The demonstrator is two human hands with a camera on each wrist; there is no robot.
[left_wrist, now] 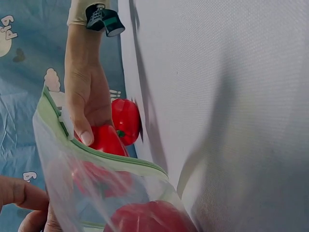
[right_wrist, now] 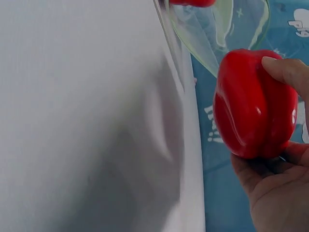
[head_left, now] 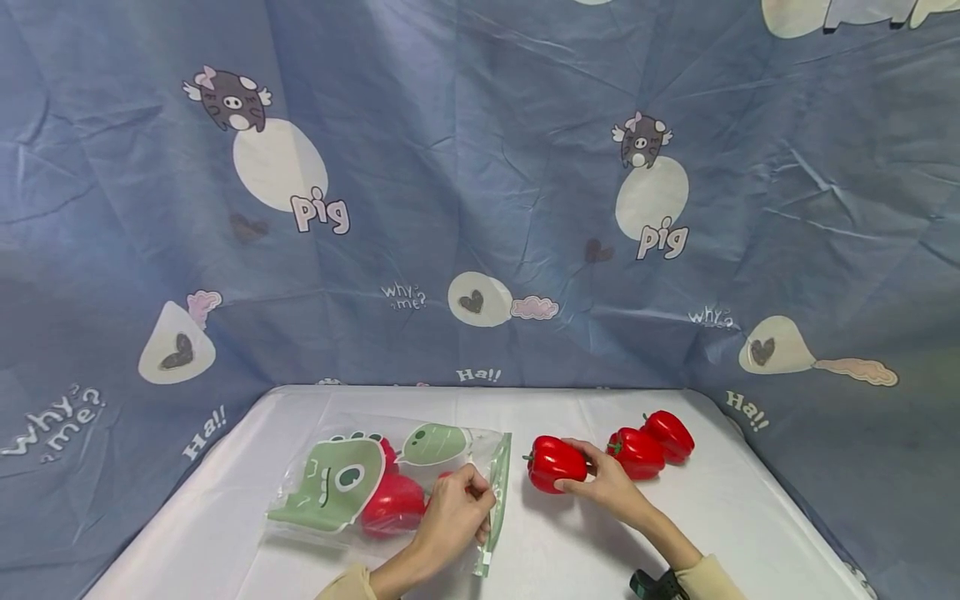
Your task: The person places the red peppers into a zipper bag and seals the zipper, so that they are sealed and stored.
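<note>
My left hand (head_left: 453, 515) pinches the upper side of a clear zip bag (head_left: 498, 487) near its green-edged mouth, which faces right. The bag lies on the table with a green cartoon monster printed on it and red bell peppers (head_left: 393, 504) inside. In the left wrist view its mouth gapes apart, the green zip strip (left_wrist: 123, 159) curving across. My right hand (head_left: 613, 490) grips another red bell pepper (right_wrist: 253, 104) between thumb and fingers, just right of the bag's mouth, its green stem towards the bag. The palm side of that pepper is hidden.
Two more red bell peppers, a nearer one (head_left: 636, 454) and a farther one (head_left: 670, 436), lie touching at the right of the white table (head_left: 570, 554). A blue printed cloth (head_left: 480, 208) hangs behind and along both sides.
</note>
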